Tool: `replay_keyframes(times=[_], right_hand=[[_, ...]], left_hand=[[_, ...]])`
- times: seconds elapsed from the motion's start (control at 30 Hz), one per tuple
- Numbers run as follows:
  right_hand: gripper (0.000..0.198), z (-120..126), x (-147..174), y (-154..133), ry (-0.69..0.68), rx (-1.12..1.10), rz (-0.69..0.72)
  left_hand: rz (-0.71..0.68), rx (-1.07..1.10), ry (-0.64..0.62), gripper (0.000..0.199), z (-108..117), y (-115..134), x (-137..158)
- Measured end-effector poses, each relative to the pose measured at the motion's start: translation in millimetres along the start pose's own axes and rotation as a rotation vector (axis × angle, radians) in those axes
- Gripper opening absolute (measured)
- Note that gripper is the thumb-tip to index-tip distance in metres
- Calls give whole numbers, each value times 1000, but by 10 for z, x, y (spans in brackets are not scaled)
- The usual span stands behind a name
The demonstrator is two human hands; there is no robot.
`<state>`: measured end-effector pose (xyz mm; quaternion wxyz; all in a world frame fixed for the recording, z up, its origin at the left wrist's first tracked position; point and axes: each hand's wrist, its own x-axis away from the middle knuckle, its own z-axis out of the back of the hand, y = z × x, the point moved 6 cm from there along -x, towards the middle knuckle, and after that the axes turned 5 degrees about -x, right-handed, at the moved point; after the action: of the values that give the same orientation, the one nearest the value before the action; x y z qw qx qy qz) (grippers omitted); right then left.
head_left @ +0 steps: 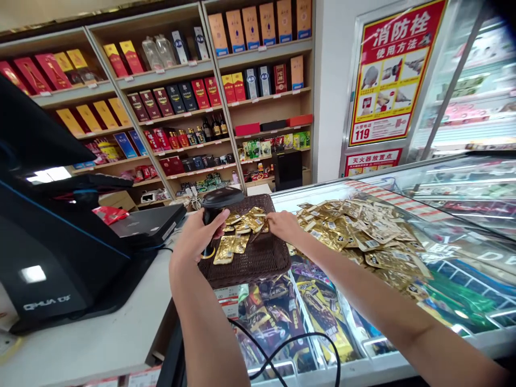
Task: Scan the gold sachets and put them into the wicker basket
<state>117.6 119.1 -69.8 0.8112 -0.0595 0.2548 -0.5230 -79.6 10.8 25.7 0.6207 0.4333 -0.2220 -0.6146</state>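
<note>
My left hand [198, 234] grips a black handheld barcode scanner [220, 200], its head pointing right over a dark brown wicker tray [258, 258]. Several small gold foil packets [236, 236] lie in the tray. My right hand [282, 224] reaches over the tray's right edge, fingers pinching a gold packet [258, 223] near the scanner. A large heap of the same gold packets [358, 231] is spread on the glass freezer lid [463, 252] to the right of the tray.
A black cash register terminal [52, 231] stands on the white counter [92, 338] at left. A black cable [282, 349] loops below the tray. Wooden shelves [181, 107] with boxed bottles line the back wall. A red fire hydrant poster [393, 70] hangs at right.
</note>
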Motion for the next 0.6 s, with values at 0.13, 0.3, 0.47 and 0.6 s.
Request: replay_keyframes(times=[0.13, 0.3, 0.47, 0.6], right_hand=[[22, 223, 46, 437, 187, -320, -20], [15, 416, 21, 691, 373, -485, -29], [37, 610, 16, 828, 429, -583, -57], [39, 665, 19, 911, 310, -725, -127]], left_hand=[[-7, -10, -30, 50, -68, 41, -19], [23, -53, -86, 52, -179, 100, -39], [6, -116, -205, 48, -352, 150, -29], [-7, -110, -362, 41, -540, 238, 23]])
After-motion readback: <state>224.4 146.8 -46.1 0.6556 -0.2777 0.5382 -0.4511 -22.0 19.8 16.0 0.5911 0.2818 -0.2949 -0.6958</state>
